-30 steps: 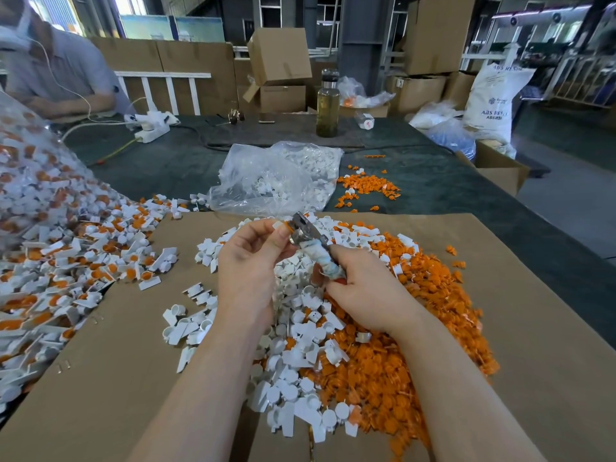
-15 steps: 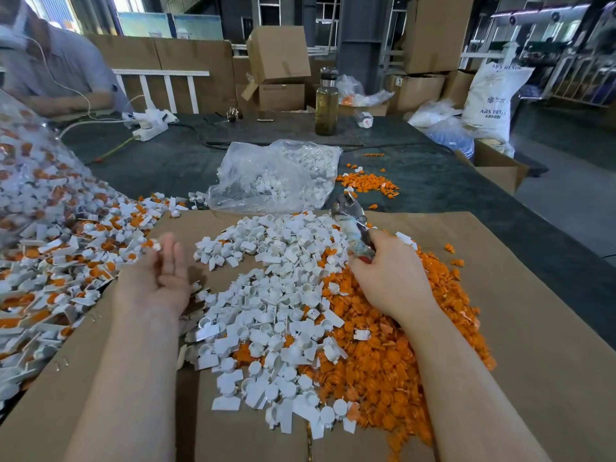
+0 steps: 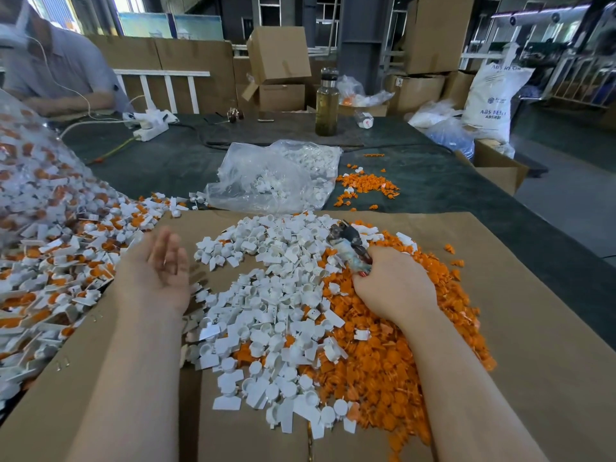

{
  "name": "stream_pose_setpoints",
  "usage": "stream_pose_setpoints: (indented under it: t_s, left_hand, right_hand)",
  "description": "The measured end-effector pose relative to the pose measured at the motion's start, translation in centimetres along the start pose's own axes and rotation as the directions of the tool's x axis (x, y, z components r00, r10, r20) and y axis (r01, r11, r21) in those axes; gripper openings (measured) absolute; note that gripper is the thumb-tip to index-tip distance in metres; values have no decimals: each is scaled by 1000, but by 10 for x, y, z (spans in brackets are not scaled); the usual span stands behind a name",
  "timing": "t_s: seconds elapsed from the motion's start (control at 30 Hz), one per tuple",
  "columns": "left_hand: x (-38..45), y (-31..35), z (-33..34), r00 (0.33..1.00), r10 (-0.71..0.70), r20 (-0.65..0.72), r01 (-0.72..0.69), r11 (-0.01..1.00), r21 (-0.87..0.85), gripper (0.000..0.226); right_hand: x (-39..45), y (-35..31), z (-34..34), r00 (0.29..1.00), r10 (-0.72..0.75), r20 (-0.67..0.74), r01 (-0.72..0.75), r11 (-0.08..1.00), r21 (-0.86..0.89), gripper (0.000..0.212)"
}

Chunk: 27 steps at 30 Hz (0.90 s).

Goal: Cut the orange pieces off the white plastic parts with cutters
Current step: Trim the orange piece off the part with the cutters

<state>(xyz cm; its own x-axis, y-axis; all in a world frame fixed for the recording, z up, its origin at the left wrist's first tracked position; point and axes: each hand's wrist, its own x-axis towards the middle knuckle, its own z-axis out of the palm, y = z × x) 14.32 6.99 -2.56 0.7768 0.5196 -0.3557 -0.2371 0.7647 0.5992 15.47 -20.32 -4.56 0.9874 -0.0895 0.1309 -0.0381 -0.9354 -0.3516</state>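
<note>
White plastic parts [image 3: 276,305] lie heaped on a sheet of cardboard [image 3: 533,328] between a worker's two forearms, with a mound of cut orange pieces [image 3: 383,355] spreading under and beyond the right hand [image 3: 395,288]. That hand rests on the orange mound, fingers wrapped around the handles of a pair of cutters [image 3: 350,243] whose dark metal head points up and away over the far edge of the white heap. The left hand [image 3: 160,268] hovers palm up beside the white heap, fingers straight and relaxed, holding nothing. Just beyond its outer side, a sprawl of uncut parts [image 3: 56,248], white with orange still attached, spills from a clear bag at the frame's edge. Ahead of both hands sit a crumpled plastic bag [image 3: 273,176] of white parts and a smaller scatter of orange bits [image 3: 363,186] on the dark table [image 3: 433,181]; a bottle [image 3: 327,103] stands farther back.
</note>
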Motion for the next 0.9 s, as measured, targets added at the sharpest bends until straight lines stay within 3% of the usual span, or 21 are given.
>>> stream_pose_setpoints:
  t_s: [0.07, 0.17, 0.27, 0.37, 0.4, 0.47, 0.57, 0.7, 0.77, 0.9]
  left_hand:
    - [-5, -8, 6, 994, 73, 86, -103, 900, 423, 13]
    - [-21, -25, 11, 932, 48, 358, -322, 563, 762, 9]
    - [-33, -44, 14, 833, -128, 538, -515, 177, 839, 20]
    - [-35, -60, 16, 766, -277, 580, -640, -237, 731, 37]
    - [-36, -63, 17, 756, -299, 582, -654, -325, 683, 41]
    - [-35, -66, 16, 739, -293, 607, -673, -369, 641, 40]
    - [-33, -66, 14, 707, -225, 670, -703, -321, 635, 26]
    - [-30, -66, 13, 712, -126, 691, -694, -277, 665, 8]
    - [-30, -66, 13, 716, -105, 690, -691, -249, 679, 5]
    - [-31, -66, 12, 722, -79, 688, -688, -192, 700, 6]
  right_hand:
    - [-1, -1, 1, 1000, -6, 8, 6, 999, -38, 13]
    - [-1, -2, 4, 1000, -19, 25, 21, 996, -92, 26]
    - [-1, -3, 7, 999, -30, 33, 34, 993, -110, 30]
    - [1, -2, 9, 999, -25, 28, 28, 994, -110, 27]
    - [1, -2, 10, 1000, -19, 25, 21, 994, -109, 29]
    - [1, -3, 10, 1000, -4, 20, 6, 994, -110, 35]
    - [2, -3, 9, 999, 4, 43, 1, 994, -110, 40]
    - [0, -5, 8, 998, 5, 64, 3, 991, -133, 27]
    - [-1, -6, 7, 998, 13, 55, -6, 991, -134, 17]
    - [-3, -7, 6, 1000, 14, 24, -11, 992, -124, 16]
